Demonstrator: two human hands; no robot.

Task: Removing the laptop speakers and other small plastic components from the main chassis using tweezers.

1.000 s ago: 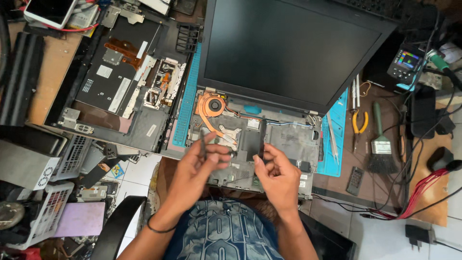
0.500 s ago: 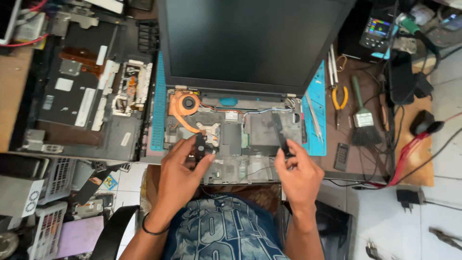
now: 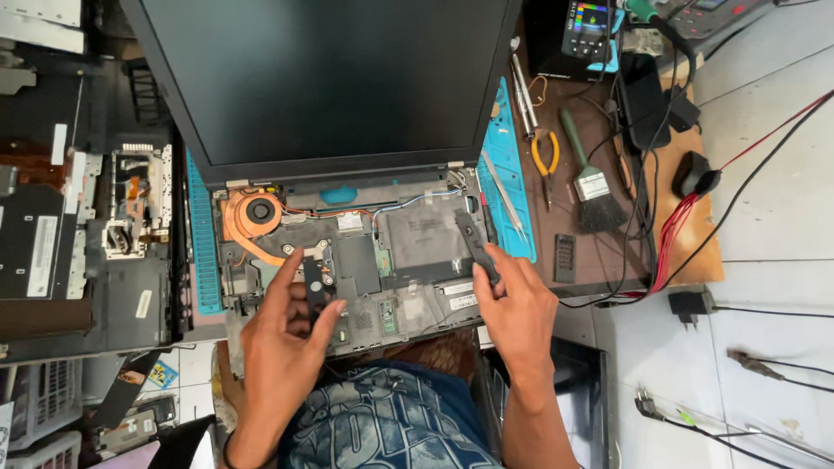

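Both hands have a narrow grip on small parts over the opened laptop [image 3: 365, 252] on the bench, the left hand [image 3: 287, 339] pinching a flat black rectangular piece [image 3: 314, 285] near the copper fan [image 3: 252, 213], the right hand [image 3: 517, 304] holding a long dark strip [image 3: 473, 243] at the right edge.

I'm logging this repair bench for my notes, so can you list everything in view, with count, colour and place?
Laptop: one, black, opened base, centre.
Cooling fan: one, copper-coloured, base's left.
Work mat: one, blue, under laptop.
Pliers: one, yellow-handled, right of mat.
Brush: one, green-handled, beside pliers.
Second chassis: one, black, far left.
Black strips: two, one per hand.
Left hand: holds one strip.
Right hand: holds the other.
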